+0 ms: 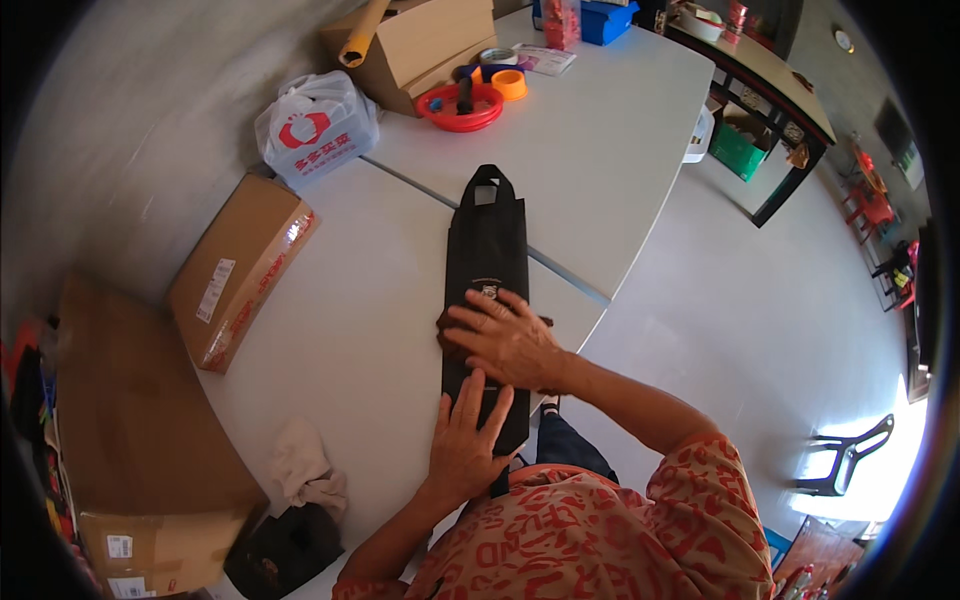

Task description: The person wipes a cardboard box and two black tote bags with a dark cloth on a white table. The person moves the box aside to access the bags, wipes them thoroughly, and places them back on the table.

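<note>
A long, narrow black bag (pixel 487 245) with a cut-out handle at its top lies flat on the pale table (pixel 375 260), the handle end pointing away from me. My right hand (pixel 515 345) lies flat across its middle, fingers stretched out and spread. Under that palm is a dark brown, cloth-like piece (pixel 453 338); its edges show on both sides of the hand, but its exact kind is hidden. Lower down, my left hand (pixel 468 437) rests with fingers spread on the near part of the bag, touching its left side.
Cardboard boxes (pixel 140 400) (pixel 240 270) stand at the left, by a white plastic bag (pixel 318 130). Beyond are a red basin (pixel 460 122), an orange tape roll (pixel 509 84) and an open carton (pixel 425 45). A pale cloth (pixel 303 465) and another black bag (pixel 285 550) lie near left.
</note>
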{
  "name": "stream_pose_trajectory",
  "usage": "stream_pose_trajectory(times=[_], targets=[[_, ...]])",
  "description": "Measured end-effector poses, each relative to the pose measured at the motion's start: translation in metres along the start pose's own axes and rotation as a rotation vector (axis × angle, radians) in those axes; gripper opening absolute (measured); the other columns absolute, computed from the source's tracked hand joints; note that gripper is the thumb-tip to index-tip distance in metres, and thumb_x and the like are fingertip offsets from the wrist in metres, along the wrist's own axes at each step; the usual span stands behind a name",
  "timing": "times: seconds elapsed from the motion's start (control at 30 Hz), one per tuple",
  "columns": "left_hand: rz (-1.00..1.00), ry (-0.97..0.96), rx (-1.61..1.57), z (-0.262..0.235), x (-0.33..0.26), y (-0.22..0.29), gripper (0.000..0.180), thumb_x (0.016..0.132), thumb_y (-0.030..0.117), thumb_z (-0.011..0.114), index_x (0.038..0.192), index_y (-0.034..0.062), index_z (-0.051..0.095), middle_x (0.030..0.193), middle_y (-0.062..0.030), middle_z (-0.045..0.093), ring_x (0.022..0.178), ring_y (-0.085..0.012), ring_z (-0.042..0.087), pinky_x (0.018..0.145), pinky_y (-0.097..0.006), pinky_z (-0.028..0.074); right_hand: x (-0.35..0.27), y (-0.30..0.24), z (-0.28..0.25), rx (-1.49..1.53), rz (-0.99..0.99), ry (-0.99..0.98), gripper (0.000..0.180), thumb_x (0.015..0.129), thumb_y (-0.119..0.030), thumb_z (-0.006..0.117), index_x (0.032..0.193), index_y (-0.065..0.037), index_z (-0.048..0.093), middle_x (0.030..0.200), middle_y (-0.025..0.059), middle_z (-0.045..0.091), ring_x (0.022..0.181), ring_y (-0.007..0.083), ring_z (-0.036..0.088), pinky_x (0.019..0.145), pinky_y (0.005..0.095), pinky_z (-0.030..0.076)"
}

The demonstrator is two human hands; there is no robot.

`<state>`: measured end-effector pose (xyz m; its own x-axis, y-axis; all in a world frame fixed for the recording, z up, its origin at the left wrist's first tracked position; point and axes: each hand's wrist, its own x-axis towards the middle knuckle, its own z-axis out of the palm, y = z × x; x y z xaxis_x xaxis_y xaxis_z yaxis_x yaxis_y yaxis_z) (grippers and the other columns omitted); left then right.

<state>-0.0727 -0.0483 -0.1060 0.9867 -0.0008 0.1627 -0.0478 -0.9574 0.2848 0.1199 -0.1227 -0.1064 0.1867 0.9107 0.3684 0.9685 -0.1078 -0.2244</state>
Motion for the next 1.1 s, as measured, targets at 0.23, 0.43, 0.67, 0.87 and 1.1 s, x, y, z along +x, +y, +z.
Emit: stream_pose_trajectory(times=[0.23, 0.43, 0.67, 0.87, 1.1], targets=[[-0.033, 0.0, -0.023, -0.005, 0.004, 0.004, 0.088, 0.067, 0.041, 0.08, 0.145, 0.0176, 0.044, 0.151, -0.0195, 0.034, 0.139, -0.0347, 0.034, 0.108, -0.056, 0.029, 0.035, 0.057, 0.015, -0.081, 0.115, 0.112, 0.042, 0.089, -0.032, 0.062, 0.128, -0.018, 0.057, 0.142, 0.0048, 0.047, 0.139, 0.0268, 0.034, 0.111, 0.0534, 0.027], [-0.055, 0.011, -0.056, -0.006, 0.004, 0.005, 0.082, 0.071, 0.042, 0.077, 0.143, 0.0168, 0.046, 0.151, -0.0194, 0.035, 0.139, -0.0343, 0.035, 0.108, -0.055, 0.029, 0.063, 0.098, 0.021, -0.157, 0.181, 0.199, 0.04, 0.09, -0.034, 0.06, 0.127, -0.018, 0.057, 0.142, 0.0047, 0.047, 0.139, 0.0271, 0.034, 0.111, 0.0533, 0.027], [-0.031, 0.007, -0.044, -0.008, 0.005, 0.005, 0.072, 0.078, 0.042, 0.073, 0.139, 0.0132, 0.049, 0.15, -0.021, 0.035, 0.138, -0.0369, 0.035, 0.108, -0.056, 0.028, 0.082, 0.125, 0.034, -0.19, 0.308, 0.261, 0.038, 0.092, -0.031, 0.059, 0.126, -0.016, 0.055, 0.143, 0.0053, 0.047, 0.139, 0.0275, 0.034, 0.111, 0.0497, 0.029], [-0.006, 0.013, -0.02, -0.003, 0.003, 0.003, 0.074, 0.078, 0.042, 0.074, 0.139, 0.0109, 0.047, 0.148, -0.0216, 0.034, 0.138, -0.0389, 0.032, 0.108, -0.058, 0.028, 0.049, 0.081, 0.023, -0.117, 0.049, 0.18, 0.037, 0.091, -0.026, 0.059, 0.125, -0.013, 0.056, 0.141, 0.0067, 0.048, 0.138, 0.0278, 0.036, 0.11, 0.048, 0.031], [-0.007, 0.138, -0.062, 0.007, -0.002, 0.002, 0.072, 0.079, 0.039, 0.074, 0.138, 0.0096, 0.045, 0.14, -0.0211, 0.035, 0.136, -0.0392, 0.031, 0.109, -0.058, 0.027, 0.0, 0.011, 0.007, 0.069, -0.078, 0.023, 0.042, 0.091, -0.026, 0.058, 0.129, -0.01, 0.053, 0.141, 0.0098, 0.047, 0.138, 0.0297, 0.037, 0.111, 0.0482, 0.03]])
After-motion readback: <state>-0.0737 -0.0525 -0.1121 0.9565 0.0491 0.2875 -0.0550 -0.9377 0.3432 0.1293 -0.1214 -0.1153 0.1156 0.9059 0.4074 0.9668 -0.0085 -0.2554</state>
